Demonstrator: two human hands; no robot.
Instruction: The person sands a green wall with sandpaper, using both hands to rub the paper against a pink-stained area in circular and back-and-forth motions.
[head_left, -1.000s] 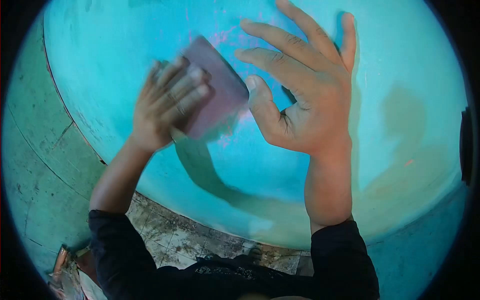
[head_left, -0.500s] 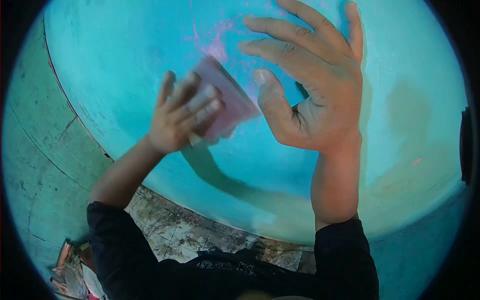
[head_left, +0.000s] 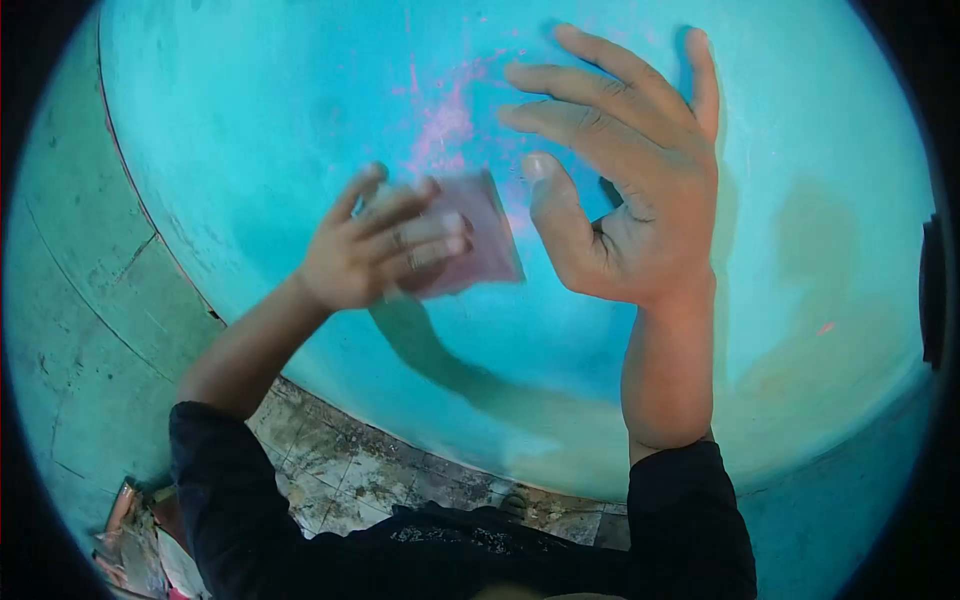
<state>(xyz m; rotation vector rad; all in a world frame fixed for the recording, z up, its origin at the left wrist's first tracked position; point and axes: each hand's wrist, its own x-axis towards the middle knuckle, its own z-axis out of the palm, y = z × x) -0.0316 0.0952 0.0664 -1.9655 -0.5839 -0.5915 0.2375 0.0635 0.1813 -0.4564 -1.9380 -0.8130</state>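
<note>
My left hand [head_left: 365, 245] presses a pinkish square sheet, which looks like sandpaper [head_left: 490, 235], against a blue painted wall [head_left: 560, 350]. The fingers lie over the left part of the sheet, slightly blurred by motion, while its dark right edge sticks out past them. To the right, my right hand [head_left: 645, 200] is spread against the wall with its fingers apart, holding nothing. Just above the sheet, a pink scuffed patch [head_left: 445, 130] shows through the blue.
A green side wall [head_left: 80, 270] meets the blue one at the left. Below lies a stained tile floor [head_left: 340, 465]. Some clutter with a plastic bag [head_left: 145, 555] sits in the bottom left corner, and a dark object [head_left: 931, 295] is at the right edge.
My left hand has moved down and to the right with the sandpaper, whose right edge now stands steeper. My right hand keeps its spread pose; the view has shifted slightly.
</note>
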